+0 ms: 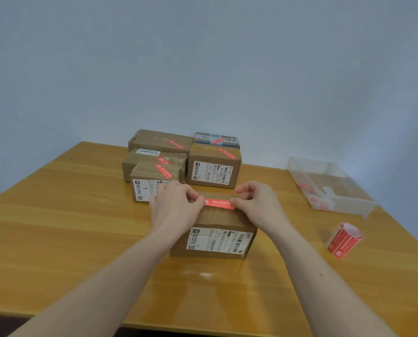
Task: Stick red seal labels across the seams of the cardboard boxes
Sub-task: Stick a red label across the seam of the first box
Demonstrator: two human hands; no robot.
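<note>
Left hand (176, 205), right hand (256, 203) pinching ends of red seal label (219, 203), stretched over nearest cardboard box (213, 239) top. Risk: uneven lowering, label creases or lands skewed, missing seam.

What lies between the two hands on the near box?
In the head view, the red seal label spans the gap, left hand and right hand pinching its ends atop the near box.

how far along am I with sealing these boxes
Done: the five boxes stacked at the back each show a red label on top. In hand: your left hand and right hand pinch the ends of a red label over the top of the nearest box. Left: pressing it down. No unlabelled box shows; the label roll sits at right.
</note>
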